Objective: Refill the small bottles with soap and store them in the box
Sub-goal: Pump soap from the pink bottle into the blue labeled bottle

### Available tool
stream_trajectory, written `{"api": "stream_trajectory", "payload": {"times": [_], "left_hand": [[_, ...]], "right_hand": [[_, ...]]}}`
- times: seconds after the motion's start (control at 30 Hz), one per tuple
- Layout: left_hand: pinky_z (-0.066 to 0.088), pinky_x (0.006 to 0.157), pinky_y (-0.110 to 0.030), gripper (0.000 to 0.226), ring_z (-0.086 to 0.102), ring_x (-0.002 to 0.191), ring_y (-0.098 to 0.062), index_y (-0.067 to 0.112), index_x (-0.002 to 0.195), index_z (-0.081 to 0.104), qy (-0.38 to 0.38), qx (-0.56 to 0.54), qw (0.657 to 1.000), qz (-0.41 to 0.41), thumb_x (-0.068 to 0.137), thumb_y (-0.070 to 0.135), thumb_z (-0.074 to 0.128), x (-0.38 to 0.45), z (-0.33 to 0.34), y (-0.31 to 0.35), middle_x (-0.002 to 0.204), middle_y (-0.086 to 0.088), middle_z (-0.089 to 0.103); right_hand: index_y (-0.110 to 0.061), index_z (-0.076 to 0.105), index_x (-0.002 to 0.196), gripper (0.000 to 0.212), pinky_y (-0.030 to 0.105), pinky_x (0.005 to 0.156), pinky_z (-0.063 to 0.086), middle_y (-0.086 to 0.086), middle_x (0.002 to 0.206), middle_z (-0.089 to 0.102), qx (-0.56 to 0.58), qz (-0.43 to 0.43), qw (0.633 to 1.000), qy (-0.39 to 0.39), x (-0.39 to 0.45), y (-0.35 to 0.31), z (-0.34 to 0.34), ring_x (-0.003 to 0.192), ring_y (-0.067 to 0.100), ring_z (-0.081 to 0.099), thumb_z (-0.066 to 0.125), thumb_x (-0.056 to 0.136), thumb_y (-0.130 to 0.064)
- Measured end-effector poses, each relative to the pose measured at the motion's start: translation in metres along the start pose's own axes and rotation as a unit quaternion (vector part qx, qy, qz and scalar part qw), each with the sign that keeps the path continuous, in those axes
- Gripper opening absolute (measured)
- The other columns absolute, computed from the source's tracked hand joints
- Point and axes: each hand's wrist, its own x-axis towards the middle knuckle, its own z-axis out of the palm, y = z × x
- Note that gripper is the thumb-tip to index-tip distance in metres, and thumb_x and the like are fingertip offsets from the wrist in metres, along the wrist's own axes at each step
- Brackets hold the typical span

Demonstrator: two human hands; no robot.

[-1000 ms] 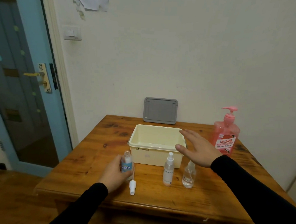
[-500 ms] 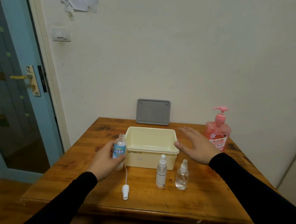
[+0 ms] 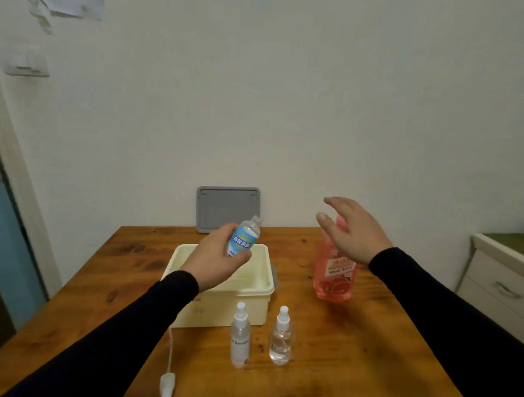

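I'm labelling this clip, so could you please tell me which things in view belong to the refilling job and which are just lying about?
Part of the job:
- blue-label bottle, uncapped, held by left hand
- its spray cap on the table
- two capped spray bottles
- pink soap bottle, right hand reaching over it
- cream box
- grey lid

Lying about:
- white cabinet
- light switch

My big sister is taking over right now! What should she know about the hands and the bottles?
Left hand grips the small blue-labelled clear bottle, uncapped, tilted above the cream plastic box.
Right hand is open, reaching over the big pink soap pump bottle.
The white spray cap with its tube lies on the wooden table.
Two clear spray bottles, one tall and one rounder, stand capped in front of the box.
Done: one bottle opened. Left: fill, recap, box all three. The grey lid leans on the wall.
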Motion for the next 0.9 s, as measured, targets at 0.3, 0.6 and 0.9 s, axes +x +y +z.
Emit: {"api": "stream_trajectory", "payload": {"times": [0.3,0.6,0.9], "left_hand": [[0.051,0.072,-0.024,0.04,0.061,0.088,-0.011,0.023,0.125,0.047,-0.061,0.031,0.997,0.044,0.09,0.037,0.06,0.066,0.049,0.024,0.106,0.003,0.062],[0.055,0.083,-0.037,0.044,0.06,0.092,-0.017,0.024,0.128,0.045,-0.098,0.066,0.991,0.067,0.089,0.039,0.058,0.115,0.089,0.036,0.112,-0.002,0.06],[0.054,0.08,-0.027,0.046,0.058,0.094,-0.014,0.024,0.132,0.044,-0.095,0.054,0.99,0.086,0.09,0.037,0.06,0.132,0.101,0.042,0.114,-0.001,0.058]], "right_hand": [[-0.013,0.046,0.139,0.052,0.028,0.106,0.027,0.007,0.143,0.046,0.04,0.075,0.994,0.066,0.048,0.033,-0.013,0.134,0.019,0.038,0.03,0.101,-0.044],[-0.015,0.056,0.093,0.041,0.027,0.071,0.036,0.001,0.083,0.054,0.151,0.157,0.974,0.054,0.088,0.05,-0.012,0.087,0.025,0.05,0.024,0.102,-0.039],[-0.008,0.053,0.128,0.057,0.032,0.092,0.033,0.014,0.129,0.053,0.161,0.213,0.962,-0.057,0.107,0.062,-0.007,0.111,0.024,0.049,0.019,0.101,-0.046]]}}
